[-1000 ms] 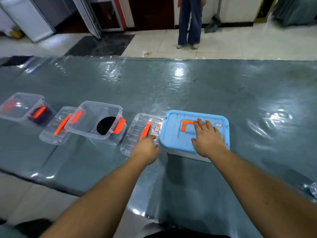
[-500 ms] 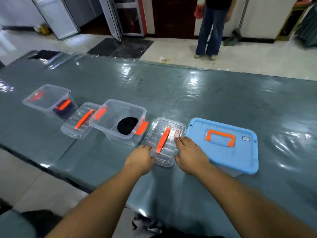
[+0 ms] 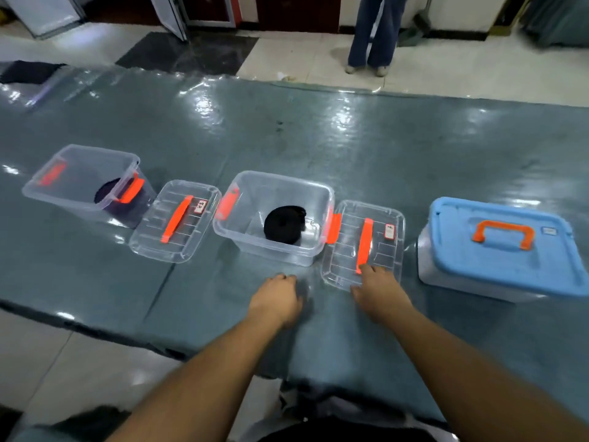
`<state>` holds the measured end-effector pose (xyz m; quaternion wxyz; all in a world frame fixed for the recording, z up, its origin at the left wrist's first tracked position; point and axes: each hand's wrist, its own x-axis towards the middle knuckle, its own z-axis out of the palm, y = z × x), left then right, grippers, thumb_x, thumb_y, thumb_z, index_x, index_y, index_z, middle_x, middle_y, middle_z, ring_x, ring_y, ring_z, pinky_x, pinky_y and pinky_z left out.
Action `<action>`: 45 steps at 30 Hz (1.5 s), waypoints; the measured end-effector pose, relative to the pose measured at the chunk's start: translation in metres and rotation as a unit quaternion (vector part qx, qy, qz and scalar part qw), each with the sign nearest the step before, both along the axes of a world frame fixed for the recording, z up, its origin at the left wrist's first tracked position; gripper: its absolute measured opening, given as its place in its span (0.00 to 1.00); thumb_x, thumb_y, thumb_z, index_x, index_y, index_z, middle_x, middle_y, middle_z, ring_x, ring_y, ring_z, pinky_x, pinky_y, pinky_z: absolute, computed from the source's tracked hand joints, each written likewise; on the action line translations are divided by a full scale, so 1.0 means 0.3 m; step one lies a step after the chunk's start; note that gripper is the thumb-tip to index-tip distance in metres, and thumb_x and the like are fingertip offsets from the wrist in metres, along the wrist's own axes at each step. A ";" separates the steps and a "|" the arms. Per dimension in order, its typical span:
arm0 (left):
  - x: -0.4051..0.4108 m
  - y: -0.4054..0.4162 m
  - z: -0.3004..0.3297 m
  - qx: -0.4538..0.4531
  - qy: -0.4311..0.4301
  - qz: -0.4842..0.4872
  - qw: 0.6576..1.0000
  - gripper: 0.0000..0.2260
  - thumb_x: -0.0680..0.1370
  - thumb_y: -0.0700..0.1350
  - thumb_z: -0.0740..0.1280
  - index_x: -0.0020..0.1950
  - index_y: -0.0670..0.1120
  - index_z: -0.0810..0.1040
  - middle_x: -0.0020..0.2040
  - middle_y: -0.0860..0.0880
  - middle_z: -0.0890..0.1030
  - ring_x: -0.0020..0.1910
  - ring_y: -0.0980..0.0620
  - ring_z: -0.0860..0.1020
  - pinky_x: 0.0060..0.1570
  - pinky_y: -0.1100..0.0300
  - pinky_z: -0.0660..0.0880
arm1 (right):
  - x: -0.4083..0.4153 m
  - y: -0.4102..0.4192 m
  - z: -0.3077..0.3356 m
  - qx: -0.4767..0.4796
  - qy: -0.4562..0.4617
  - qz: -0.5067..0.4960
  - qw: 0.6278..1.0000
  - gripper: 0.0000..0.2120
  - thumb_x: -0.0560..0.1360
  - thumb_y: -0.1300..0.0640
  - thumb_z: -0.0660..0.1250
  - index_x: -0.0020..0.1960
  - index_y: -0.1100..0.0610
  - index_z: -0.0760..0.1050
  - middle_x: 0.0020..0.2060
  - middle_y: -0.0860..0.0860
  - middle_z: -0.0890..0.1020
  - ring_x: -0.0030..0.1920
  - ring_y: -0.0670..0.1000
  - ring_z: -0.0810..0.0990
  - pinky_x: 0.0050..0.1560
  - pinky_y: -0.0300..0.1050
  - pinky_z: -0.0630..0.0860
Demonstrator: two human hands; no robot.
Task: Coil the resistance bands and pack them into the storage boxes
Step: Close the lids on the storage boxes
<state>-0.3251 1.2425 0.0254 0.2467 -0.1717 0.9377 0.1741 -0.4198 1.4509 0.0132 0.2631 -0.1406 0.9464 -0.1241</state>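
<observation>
Your right hand [image 3: 379, 295] rests on the near edge of a clear lid [image 3: 363, 244], fingertips touching its orange handle [image 3: 363, 245]; whether the fingers curl under the rim cannot be determined. Your left hand [image 3: 277, 301] is loosely curled above the table [image 3: 318, 138], holding nothing, near the right hand but apart from it. Just beyond the left hand stands an open clear box [image 3: 274, 218] containing a coiled black band [image 3: 284, 224]. Right of your right hand sits a box with a blue lid [image 3: 500, 247], closed. Further left are a second clear lid [image 3: 175, 221] and a second clear box [image 3: 86, 183] holding a dark coil [image 3: 106, 193].
</observation>
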 end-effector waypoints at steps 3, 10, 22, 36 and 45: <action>0.009 -0.052 -0.031 0.006 -0.014 -0.018 1.000 0.22 0.82 0.53 0.62 0.75 0.49 0.69 0.71 0.45 0.73 0.71 0.42 0.72 0.68 0.49 0.72 | 0.022 -0.025 -0.029 0.002 -0.021 -0.051 0.998 0.24 0.80 0.52 0.60 0.75 0.57 0.67 0.68 0.59 0.75 0.68 0.63 0.72 0.70 0.58 0.71; -0.037 -0.079 -0.101 0.009 -0.032 -0.036 0.999 0.22 0.80 0.53 0.63 0.73 0.49 0.71 0.69 0.45 0.74 0.68 0.41 0.74 0.67 0.46 0.73 | -0.051 -0.040 -0.075 -0.012 -0.023 -0.129 0.991 0.16 0.78 0.54 0.61 0.63 0.60 0.74 0.60 0.60 0.80 0.63 0.64 0.77 0.63 0.56 0.75; -0.164 -0.026 -0.180 0.003 -0.077 -0.070 0.995 0.21 0.80 0.53 0.63 0.73 0.50 0.72 0.70 0.44 0.74 0.68 0.40 0.73 0.67 0.48 0.73 | -0.295 -0.056 -0.159 -0.058 -0.023 -0.223 0.973 0.14 0.78 0.56 0.63 0.57 0.65 0.74 0.57 0.64 0.80 0.57 0.67 0.79 0.56 0.56 0.77; -0.197 -0.014 -0.184 -0.006 -0.086 -0.099 0.991 0.20 0.81 0.52 0.62 0.72 0.50 0.73 0.70 0.46 0.74 0.68 0.42 0.73 0.68 0.48 0.72 | -0.421 -0.142 -0.197 -0.032 -0.004 -0.268 0.963 0.16 0.78 0.53 0.70 0.56 0.66 0.77 0.55 0.65 0.83 0.56 0.67 0.82 0.54 0.55 0.80; -0.178 -0.092 -0.157 0.003 -0.067 -0.159 0.985 0.20 0.81 0.53 0.61 0.72 0.51 0.72 0.71 0.47 0.74 0.70 0.45 0.71 0.68 0.49 0.73 | -0.371 -0.121 -0.166 -0.068 -0.009 -0.309 0.949 0.11 0.73 0.56 0.71 0.37 0.60 0.72 0.36 0.58 0.80 0.36 0.59 0.77 0.39 0.46 0.72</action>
